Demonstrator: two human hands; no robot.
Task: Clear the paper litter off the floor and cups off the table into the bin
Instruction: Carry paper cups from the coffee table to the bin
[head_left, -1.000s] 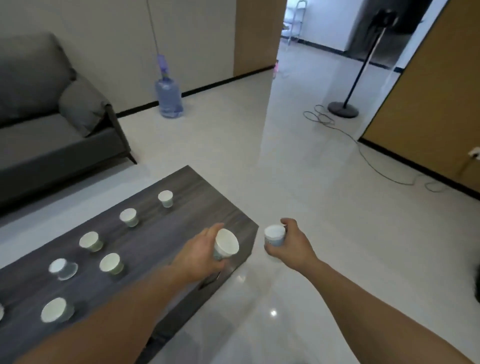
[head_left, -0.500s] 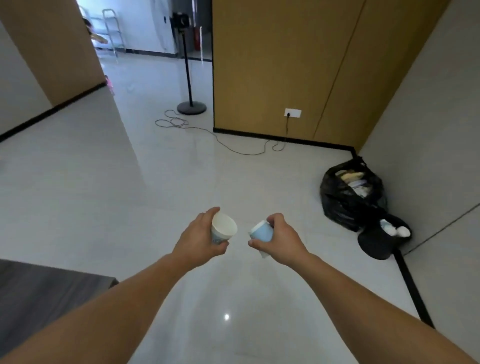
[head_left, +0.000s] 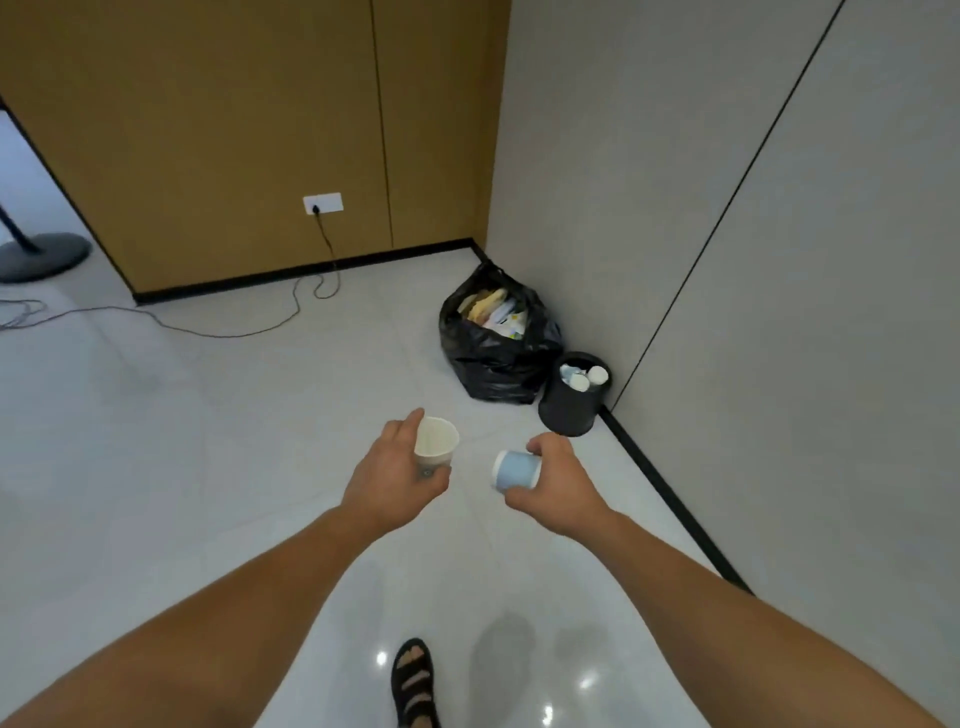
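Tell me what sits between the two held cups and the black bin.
Nothing visible does. Only bare floor lies between the white cup in the left hand, the blue cup in the right hand, and the bin. The black rubbish bag stands beside the bin, off the path.
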